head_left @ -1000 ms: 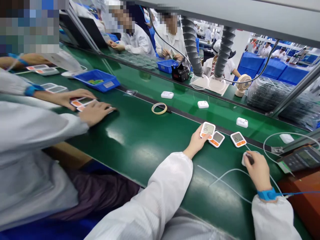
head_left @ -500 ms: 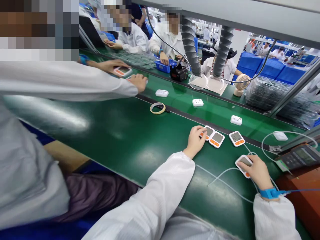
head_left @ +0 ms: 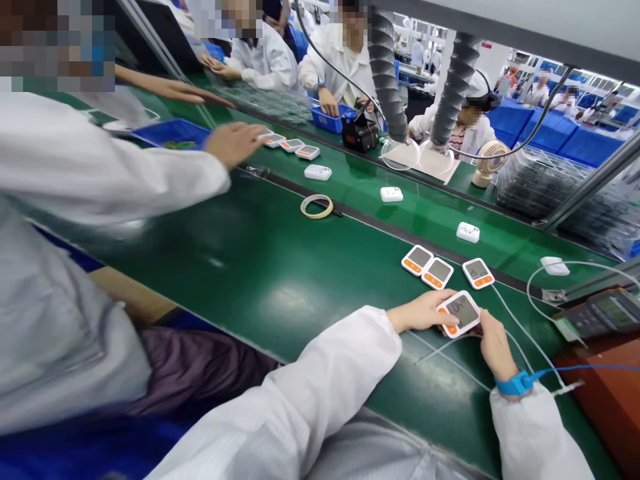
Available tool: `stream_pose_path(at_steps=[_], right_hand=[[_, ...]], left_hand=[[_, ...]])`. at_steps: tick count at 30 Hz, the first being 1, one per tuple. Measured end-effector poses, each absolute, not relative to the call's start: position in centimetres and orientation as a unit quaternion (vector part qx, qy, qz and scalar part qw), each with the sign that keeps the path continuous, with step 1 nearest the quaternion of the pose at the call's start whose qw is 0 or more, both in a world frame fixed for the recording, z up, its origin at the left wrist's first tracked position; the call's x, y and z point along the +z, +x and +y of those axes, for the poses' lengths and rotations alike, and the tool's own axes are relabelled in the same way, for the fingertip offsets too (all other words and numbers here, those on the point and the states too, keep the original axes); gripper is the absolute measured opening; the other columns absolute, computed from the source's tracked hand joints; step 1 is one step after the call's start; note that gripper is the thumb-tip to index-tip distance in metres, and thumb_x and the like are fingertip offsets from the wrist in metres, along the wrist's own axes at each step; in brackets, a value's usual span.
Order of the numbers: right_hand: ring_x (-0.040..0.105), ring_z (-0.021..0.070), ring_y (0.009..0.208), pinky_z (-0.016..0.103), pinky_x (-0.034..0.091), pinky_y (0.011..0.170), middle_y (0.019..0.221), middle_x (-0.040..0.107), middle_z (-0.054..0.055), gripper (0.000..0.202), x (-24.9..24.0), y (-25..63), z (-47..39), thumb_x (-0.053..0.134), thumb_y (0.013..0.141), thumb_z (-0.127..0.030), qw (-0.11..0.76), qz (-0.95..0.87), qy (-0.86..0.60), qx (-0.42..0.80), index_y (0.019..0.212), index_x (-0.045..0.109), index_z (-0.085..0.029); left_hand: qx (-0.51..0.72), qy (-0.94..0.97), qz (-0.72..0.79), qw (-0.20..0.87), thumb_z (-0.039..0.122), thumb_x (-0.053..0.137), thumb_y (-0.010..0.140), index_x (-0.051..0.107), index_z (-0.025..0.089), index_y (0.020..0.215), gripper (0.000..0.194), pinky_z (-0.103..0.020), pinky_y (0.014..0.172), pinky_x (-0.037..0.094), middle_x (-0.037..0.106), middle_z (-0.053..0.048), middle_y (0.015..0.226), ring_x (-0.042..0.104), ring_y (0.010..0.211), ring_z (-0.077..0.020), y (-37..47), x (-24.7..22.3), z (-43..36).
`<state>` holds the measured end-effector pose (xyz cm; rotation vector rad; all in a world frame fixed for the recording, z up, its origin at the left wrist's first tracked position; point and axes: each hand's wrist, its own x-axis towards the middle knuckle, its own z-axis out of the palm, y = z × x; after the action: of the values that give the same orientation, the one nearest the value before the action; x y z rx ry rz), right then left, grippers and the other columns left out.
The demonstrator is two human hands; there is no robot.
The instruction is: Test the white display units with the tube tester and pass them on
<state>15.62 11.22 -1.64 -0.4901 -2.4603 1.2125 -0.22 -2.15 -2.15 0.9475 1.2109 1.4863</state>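
Note:
A white monitor (head_left: 464, 309) with a grey display and orange buttons is tilted up between my two hands. My left hand (head_left: 423, 311) grips its left side, thumb over the buttons and fingers underneath. At its right edge, my right hand (head_left: 496, 340) is closed with its fingertips against the casing; a blue wrist strap circles that wrist. Two like monitors, one at the left (head_left: 418, 260) and one beside it (head_left: 438, 273), lie just beyond my left hand. Another monitor (head_left: 478, 273), with digits on its display, has a thin pale tube (head_left: 510, 310) running from it.
A tape roll (head_left: 317, 207) lies on the green bench (head_left: 260, 267). Several white units, one of them a white device (head_left: 468, 232), sit along the far strip. At right are a handheld meter (head_left: 603, 312) and a brown box (head_left: 605, 393). A co-worker's arm (head_left: 150, 160) reaches in from the left.
My left hand has left the two monitors and now grips the one my right hand had. That monitor is raised and its display shows digits. The co-worker's hands have moved left, leaving monitors on the strip.

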Motion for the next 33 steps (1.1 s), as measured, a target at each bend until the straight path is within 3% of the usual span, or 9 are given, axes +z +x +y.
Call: stream_pose_path(at_steps=[3,6,9,13,16,22,25,30,33], right_hand=[[0.064,0.0204,0.07,0.029,0.051,0.065,0.076,0.069,0.007,0.053,-1.6,15.7,11.5,0.029,0.102,-0.051,0.158,-0.881,-0.141,0.423,0.084,0.067,-0.018],[0.062,0.0205,0.069,0.029,0.05,0.067,0.077,0.069,0.007,0.042,-1.9,15.6,11.7,0.041,0.097,-0.048,0.171,-0.897,-0.146,0.381,0.09,0.068,-0.017],[0.058,0.0192,0.062,0.029,0.045,0.062,0.071,0.067,0.007,0.038,-2.5,15.5,12.0,0.044,0.093,-0.044,0.181,-0.912,-0.161,0.33,0.082,0.068,-0.017],[0.049,0.0157,0.049,0.028,0.036,0.054,0.053,0.055,0.001,0.032,-3.1,15.3,12.0,0.052,0.087,-0.04,0.156,-0.933,-0.16,0.281,0.066,0.064,-0.019],[0.052,0.0156,0.051,0.027,0.037,0.055,0.055,0.056,-0.001,0.03,-3.2,15.2,11.8,0.049,0.09,-0.038,0.136,-0.943,-0.142,0.268,0.077,0.069,-0.02],[0.056,0.016,0.053,0.027,0.038,0.054,0.057,0.058,-0.001,0.031,-3.2,15.1,11.6,0.048,0.094,-0.042,0.132,-0.948,-0.13,0.26,0.088,0.07,-0.021],[0.054,0.0149,0.051,0.026,0.039,0.053,0.056,0.057,-0.002,0.032,-3.4,15.1,11.5,0.048,0.095,-0.043,0.142,-0.945,-0.127,0.268,0.087,0.07,-0.02],[0.05,0.0134,0.05,0.026,0.041,0.055,0.054,0.052,-0.003,0.038,-3.4,15.3,11.5,0.049,0.096,-0.045,0.201,-0.929,-0.153,0.27,0.073,0.065,-0.02],[0.057,0.0168,0.062,0.03,0.047,0.064,0.07,0.061,0.003,0.033,-3.5,15.2,12.1,0.049,0.095,-0.043,0.256,-0.912,-0.19,0.259,0.086,0.068,-0.018]], left_hand=[[0.621,0.36,0.461,0.521,0.051,0.083,0.068,0.061,0.015,0.116,0.064,-0.03,0.064,0.053,0.068,-0.005,0.088,0.064,0.069,-0.0162,-0.8,-2.1,-2.2],[0.632,0.338,0.442,0.54,0.049,0.087,0.064,0.062,0.016,0.118,0.068,-0.026,0.061,0.052,0.067,-0.004,0.087,0.063,0.067,-0.0141,-0.8,-2.1,-2.3],[0.621,0.354,0.456,0.53,0.05,0.085,0.065,0.063,0.015,0.121,0.07,-0.026,0.058,0.052,0.068,-0.005,0.087,0.064,0.067,-0.0152,-0.7,-2.1,-2.2],[0.634,0.381,0.546,0.394,0.043,0.08,0.071,0.061,0.015,0.127,0.066,-0.033,0.071,0.057,0.071,-0.01,0.102,0.068,0.084,-0.0227,-1.1,-1.9,-2.3],[0.663,0.339,0.608,0.276,0.035,0.074,0.078,0.048,0.018,0.141,0.07,-0.034,0.089,0.053,0.065,-0.011,0.125,0.064,0.107,-0.0257,-2.3,-1.8,-2.9],[0.606,0.241,0.758,-0.011,0.032,0.062,0.086,0.044,0.018,0.144,0.062,-0.031,0.089,0.051,0.069,-0.01,0.121,0.067,0.101,-0.0232,-6.5,-2.1,-4.7],[0.584,0.205,0.784,-0.055,0.032,0.062,0.086,0.05,0.019,0.141,0.057,-0.03,0.087,0.051,0.071,-0.007,0.116,0.068,0.099,-0.0223,-8.3,-2.4,-5.4],[0.561,0.169,0.807,-0.065,0.036,0.041,0.097,0.068,0.017,0.12,0.04,-0.033,0.089,0.05,0.073,-0.009,0.108,0.067,0.097,-0.0231,-10.3,-3.2,-6.0],[0.534,0.171,0.826,-0.06,0.03,0.046,0.093,0.074,0.018,0.107,0.033,-0.041,0.094,0.049,0.072,-0.011,0.098,0.065,0.099,-0.0278,-11.2,-4.1,-6.1]])
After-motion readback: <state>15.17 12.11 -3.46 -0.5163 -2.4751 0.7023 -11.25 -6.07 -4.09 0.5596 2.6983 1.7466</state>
